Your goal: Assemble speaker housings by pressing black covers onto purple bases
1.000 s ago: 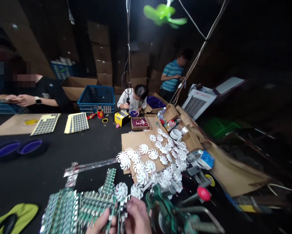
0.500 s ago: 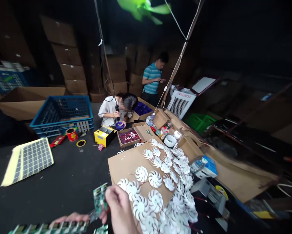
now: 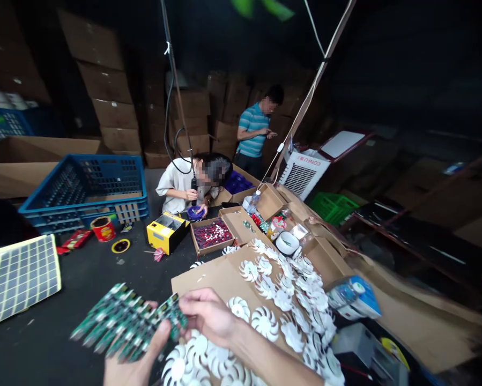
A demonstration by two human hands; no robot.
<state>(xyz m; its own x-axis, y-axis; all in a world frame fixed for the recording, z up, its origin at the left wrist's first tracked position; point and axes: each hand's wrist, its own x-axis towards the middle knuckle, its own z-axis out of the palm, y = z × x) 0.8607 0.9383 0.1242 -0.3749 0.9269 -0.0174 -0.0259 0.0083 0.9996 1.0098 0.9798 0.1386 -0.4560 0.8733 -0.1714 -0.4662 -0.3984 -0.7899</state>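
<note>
A green panel of circuit boards (image 3: 118,321), with rows of small parts, tilts above the dark table at lower left. My left hand (image 3: 134,364) is closed around it from below, thumb on top. At the panel's right end, my right hand (image 3: 208,316) pinches a small circuit board (image 3: 172,313) between thumb and fingers. I cannot tell whether that small board is joined to the panel or only touching it. White fan blades (image 3: 265,323) lie spread and heaped on cardboard (image 3: 208,265) beneath and beyond my right forearm.
Across the table (image 3: 104,268) a co-worker (image 3: 176,182) bends over a purple bowl (image 3: 196,213). A yellow box (image 3: 165,231), a box of red wires (image 3: 211,236) and a red can (image 3: 103,229) stand nearby. A blue crate (image 3: 83,209) is at left; another person (image 3: 252,131) stands behind.
The panel has risen and tilted into fuller view with my left hand. My right hand has moved slightly right and up, still pinching a small board. The view has shifted a little.
</note>
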